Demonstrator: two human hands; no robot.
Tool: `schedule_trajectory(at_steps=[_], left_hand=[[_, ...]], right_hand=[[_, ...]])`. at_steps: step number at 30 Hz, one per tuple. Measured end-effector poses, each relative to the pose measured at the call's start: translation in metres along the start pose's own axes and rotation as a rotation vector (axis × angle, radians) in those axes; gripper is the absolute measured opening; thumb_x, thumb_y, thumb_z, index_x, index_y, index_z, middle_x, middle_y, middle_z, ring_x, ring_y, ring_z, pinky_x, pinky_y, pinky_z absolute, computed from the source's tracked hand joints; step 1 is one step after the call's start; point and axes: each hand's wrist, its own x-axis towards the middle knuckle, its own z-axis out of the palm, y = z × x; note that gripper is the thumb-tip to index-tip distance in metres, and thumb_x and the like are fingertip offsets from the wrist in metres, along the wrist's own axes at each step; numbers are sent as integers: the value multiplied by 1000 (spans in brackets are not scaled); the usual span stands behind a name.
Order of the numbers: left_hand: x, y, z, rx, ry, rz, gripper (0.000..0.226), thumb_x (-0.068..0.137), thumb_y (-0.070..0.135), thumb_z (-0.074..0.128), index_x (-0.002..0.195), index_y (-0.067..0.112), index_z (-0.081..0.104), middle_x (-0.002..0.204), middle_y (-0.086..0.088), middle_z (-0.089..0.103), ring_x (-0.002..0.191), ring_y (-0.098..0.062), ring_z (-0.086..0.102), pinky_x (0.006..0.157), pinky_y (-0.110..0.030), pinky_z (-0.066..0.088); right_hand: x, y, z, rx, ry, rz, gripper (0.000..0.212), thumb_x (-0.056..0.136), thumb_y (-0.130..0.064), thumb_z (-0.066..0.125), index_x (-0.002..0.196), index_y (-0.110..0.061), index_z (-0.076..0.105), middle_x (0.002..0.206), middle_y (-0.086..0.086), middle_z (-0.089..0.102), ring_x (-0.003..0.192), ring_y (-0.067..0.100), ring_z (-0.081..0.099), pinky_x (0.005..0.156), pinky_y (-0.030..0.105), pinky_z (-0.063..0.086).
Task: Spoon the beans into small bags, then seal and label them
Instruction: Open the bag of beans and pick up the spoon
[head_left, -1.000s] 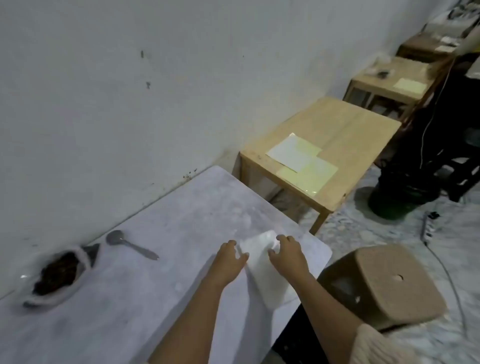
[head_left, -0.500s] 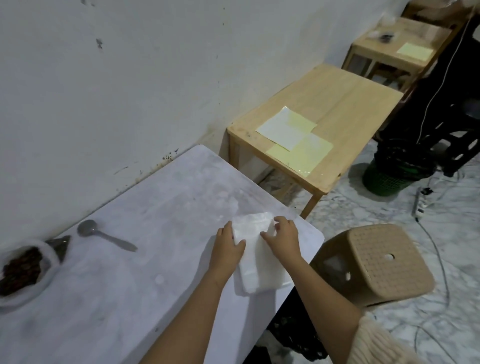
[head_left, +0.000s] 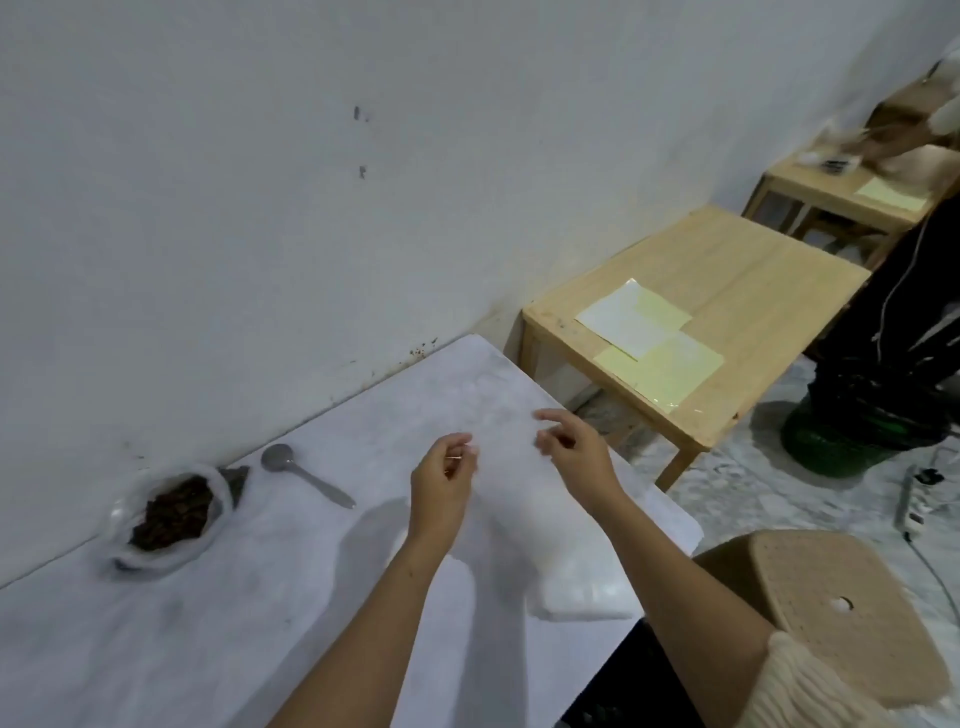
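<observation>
Left hand (head_left: 444, 480) and right hand (head_left: 574, 454) pinch one bag (head_left: 506, 470) above the stack (head_left: 576, 590); rub its mouth apart, beans (head_left: 171, 512) wait at nine o'clock.

One spoon (head_left: 306, 475), one bag of beans (head_left: 169, 514), one stack of bags (head_left: 576, 587), one stool (head_left: 831, 613), two hands (head_left: 441, 483) (head_left: 576, 457).

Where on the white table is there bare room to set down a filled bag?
Free: the wide near-left patch, bordered by the bag of beans, spoon and left hand; also the far corner by the wall, beyond the right hand. Crowded: the right edge, with the stack of small bags.
</observation>
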Motion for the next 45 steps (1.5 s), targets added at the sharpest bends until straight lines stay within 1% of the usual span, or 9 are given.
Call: schedule_trajectory(at_steps=[5, 12, 16, 19, 23, 26, 36, 39, 45], left_hand=[[5, 36, -99, 46, -104, 27, 9, 89, 7, 61, 87, 11, 68, 82, -4, 70, 77, -19, 66, 71, -21, 53], [-34, 44, -247, 177, 84, -69, 7, 84, 6, 67, 84, 0, 71, 59, 2, 61, 53, -7, 51, 52, -18, 38], [-74, 24, -297, 103, 231, -121, 5, 83, 4, 67, 84, 4, 71, 65, 6, 62, 58, -4, 56, 52, -12, 39], [-94, 7, -320, 99, 347, -126, 9, 83, 5, 68, 78, 12, 71, 67, 7, 64, 66, -3, 60, 60, -12, 44], [-110, -9, -337, 89, 407, -101, 13, 81, 3, 69, 76, 15, 71, 78, -3, 70, 79, -17, 67, 81, -25, 52], [-118, -17, -343, 60, 426, -100, 16, 79, 1, 70, 75, 17, 72, 79, -4, 70, 79, -18, 67, 86, -33, 53], [-124, -21, -342, -84, 396, -106, 10, 79, 3, 72, 89, 3, 72, 76, -5, 68, 69, -11, 65, 70, -24, 55], [-122, -12, -341, -189, 355, -99, 12, 81, 2, 69, 92, -1, 69, 77, -9, 66, 68, -11, 65, 66, -20, 54], [-116, -4, -336, -298, 279, -112, 9, 80, 4, 70, 88, -1, 68, 72, -9, 69, 66, -13, 68, 70, -21, 56]], right_hand=[[6, -69, 60, -45, -197, -198, 26, 90, -4, 56, 109, -17, 68, 68, -8, 61, 58, -2, 53, 64, 8, 43], [-30, -140, 188, -67, -489, -357, 22, 84, -4, 64, 102, -15, 71, 74, -3, 67, 63, 0, 59, 63, 6, 44], [-71, -151, 253, -72, -498, -427, 17, 79, -17, 73, 95, -14, 70, 90, -6, 62, 80, -1, 56, 69, 4, 42], [-102, -150, 289, -67, -428, -472, 17, 76, -21, 76, 89, -17, 66, 90, -2, 57, 78, 2, 54, 72, 13, 43], [-133, -154, 319, 95, -608, -298, 17, 80, -20, 73, 86, -10, 60, 81, 12, 61, 73, 17, 60, 62, 26, 56], [-142, -158, 325, 182, -677, -167, 29, 81, -22, 72, 88, 2, 59, 83, 20, 61, 72, 20, 62, 56, 25, 57], [-136, -163, 326, 200, -951, 62, 18, 85, -20, 67, 81, -6, 56, 79, 15, 60, 79, 26, 61, 79, 34, 55], [-133, -167, 323, 267, -1006, 120, 18, 88, -19, 63, 78, -6, 56, 67, 3, 59, 70, 17, 59, 77, 30, 52], [-131, -170, 312, 278, -1038, 174, 15, 89, -19, 60, 81, -7, 62, 71, 2, 68, 68, 12, 64, 67, 23, 51]])
